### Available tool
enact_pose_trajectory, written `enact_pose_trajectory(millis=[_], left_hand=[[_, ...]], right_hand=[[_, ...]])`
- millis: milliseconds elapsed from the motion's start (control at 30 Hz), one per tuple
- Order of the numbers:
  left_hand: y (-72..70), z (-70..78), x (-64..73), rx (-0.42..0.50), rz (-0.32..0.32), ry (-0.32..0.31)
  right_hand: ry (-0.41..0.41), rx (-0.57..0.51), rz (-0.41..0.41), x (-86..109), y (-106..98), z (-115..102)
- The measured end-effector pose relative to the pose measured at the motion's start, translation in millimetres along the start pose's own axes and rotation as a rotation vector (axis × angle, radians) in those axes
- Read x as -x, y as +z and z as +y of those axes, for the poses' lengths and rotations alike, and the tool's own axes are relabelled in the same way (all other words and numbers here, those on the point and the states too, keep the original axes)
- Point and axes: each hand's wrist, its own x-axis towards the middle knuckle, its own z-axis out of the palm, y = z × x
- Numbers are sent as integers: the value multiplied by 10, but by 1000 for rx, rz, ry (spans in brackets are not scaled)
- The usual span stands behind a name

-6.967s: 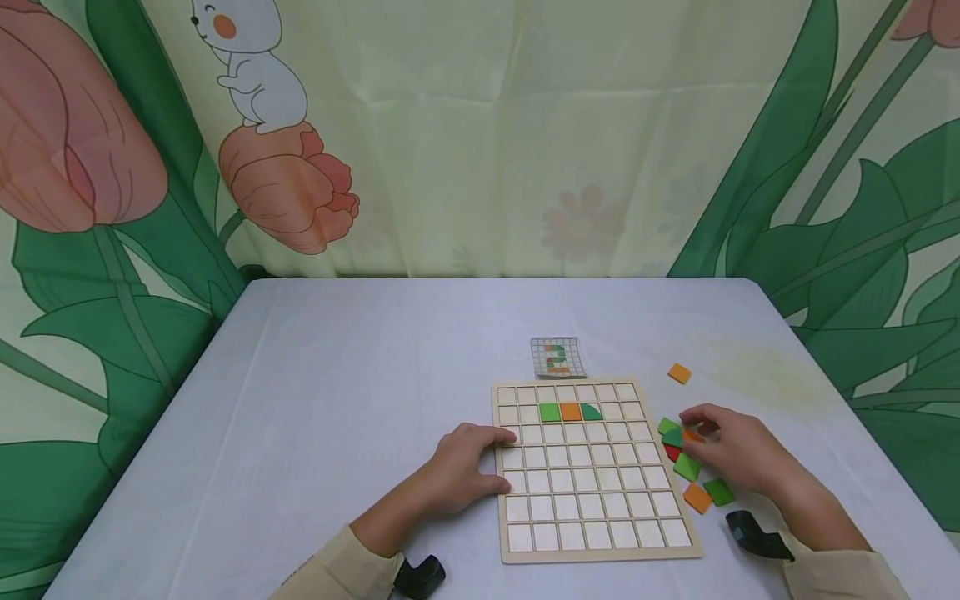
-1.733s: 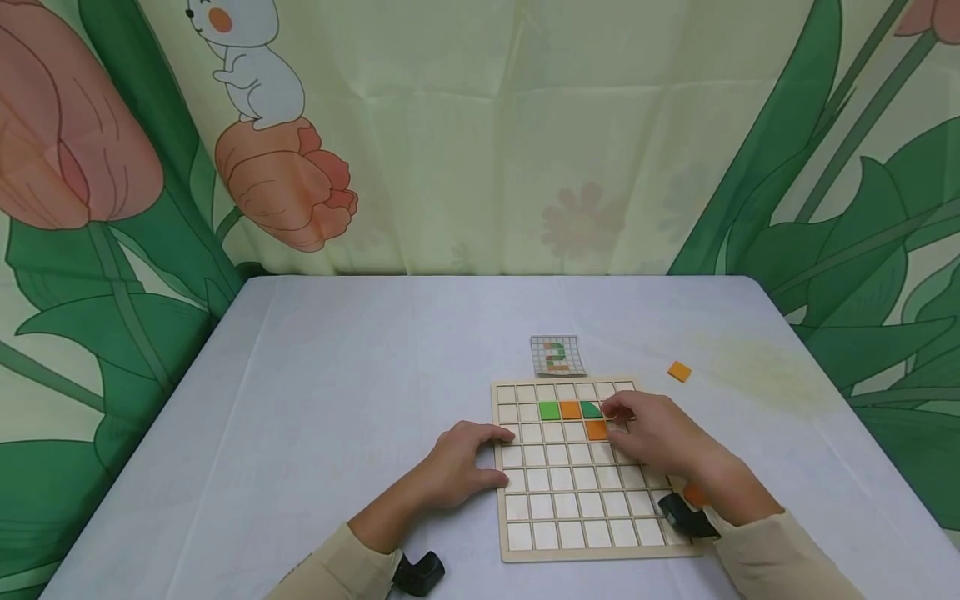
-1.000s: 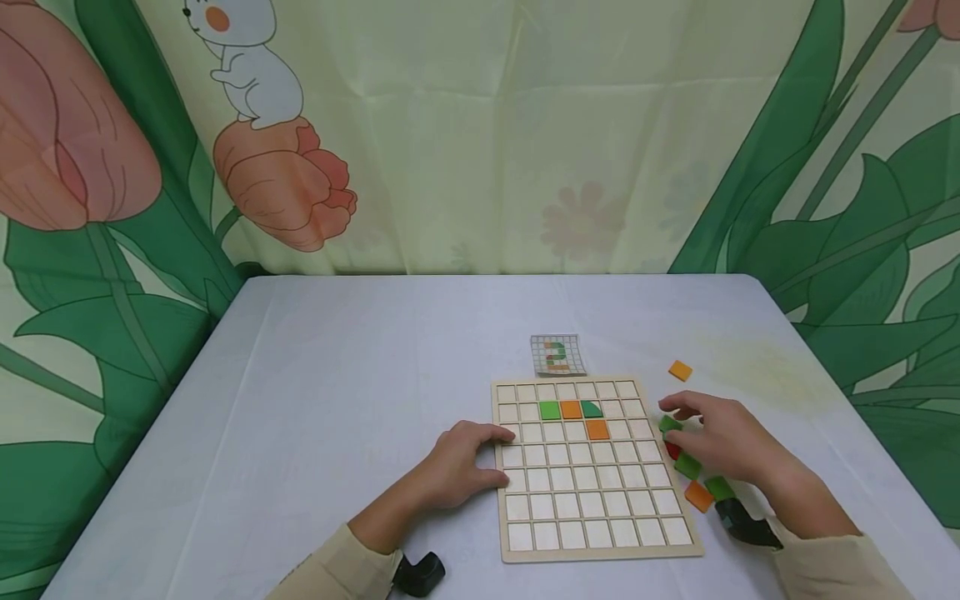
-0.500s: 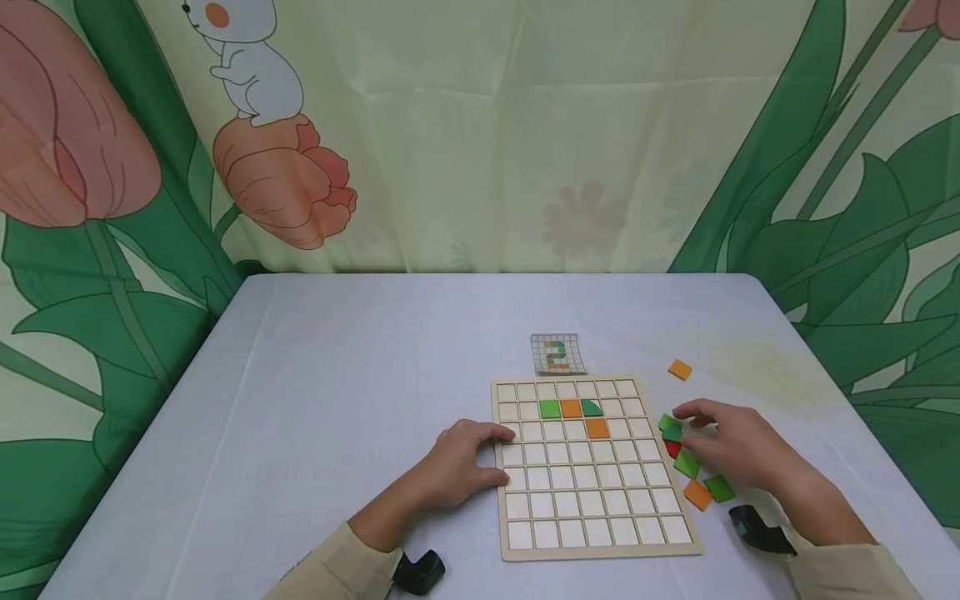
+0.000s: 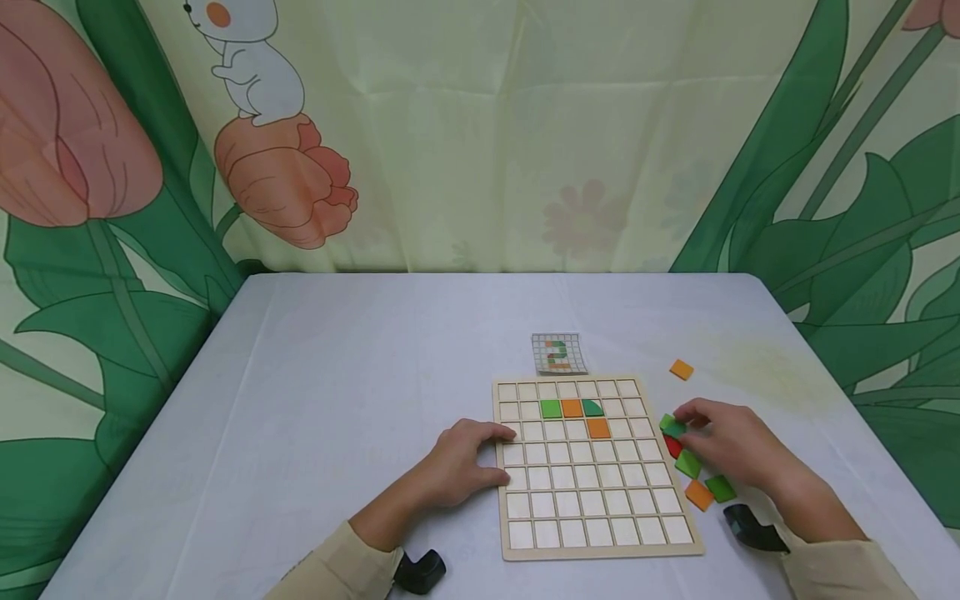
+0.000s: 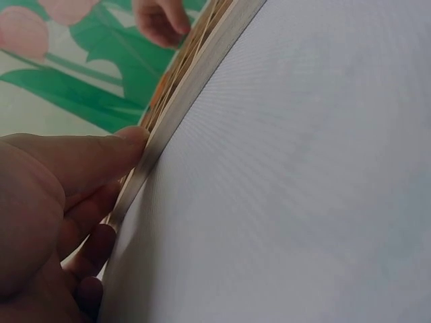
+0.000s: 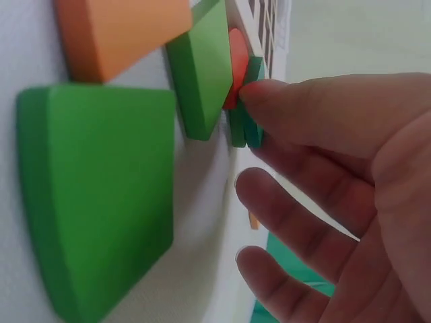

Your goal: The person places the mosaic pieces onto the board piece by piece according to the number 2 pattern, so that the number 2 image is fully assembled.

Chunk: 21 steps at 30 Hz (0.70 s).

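My left hand (image 5: 468,467) rests at the left side of the wooden grid board (image 5: 600,552), thumb and index finger spread along its rim; in the left wrist view the thumb touches the edge. Between thumb and index finger, my right hand (image 5: 731,442) pinches a dark green tile (image 7: 252,131) just off the board's right side, its other fingers loosely bent. Beneath and beside it lie a bright green tile (image 5: 665,421) and a red tile (image 5: 673,447). On the board sit a light green square (image 5: 551,409), an orange square (image 5: 572,408), a dark green rounded piece (image 5: 592,407) and a lower orange square (image 5: 598,427).
Nearer me on the right lie a green tile (image 5: 687,464), an orange tile (image 5: 699,495) and another green tile (image 5: 721,488). A lone orange tile (image 5: 681,369) lies farther back. Behind the board is a small pattern card (image 5: 558,354) with a coloured figure on a grid.
My right hand has carried an orange tile from the pile onto the board's third row, let it go and returned to the pile, where it now pinches a dark green tile. Left hand unmoved.
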Motion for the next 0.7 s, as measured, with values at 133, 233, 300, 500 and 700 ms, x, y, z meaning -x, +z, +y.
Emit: enact_pose_trajectory(millis=[133,233,300,500,700], left_hand=[[2,-6,-3,-4,0,3],[3,-8,-5,-5,-1,2],[2,-6,-5,-5,-1,0],[0,-1,-1,-6,0,-6],[2,-2,-1,3,1,-9]], right_hand=[[9,-10,6,2,-2,-28],[-5,-17,25,12,1,-47],[-15,-21,32,10,3,-54],[0,-63,20,0,39,-73],[23,-78,8,6,45,-96]])
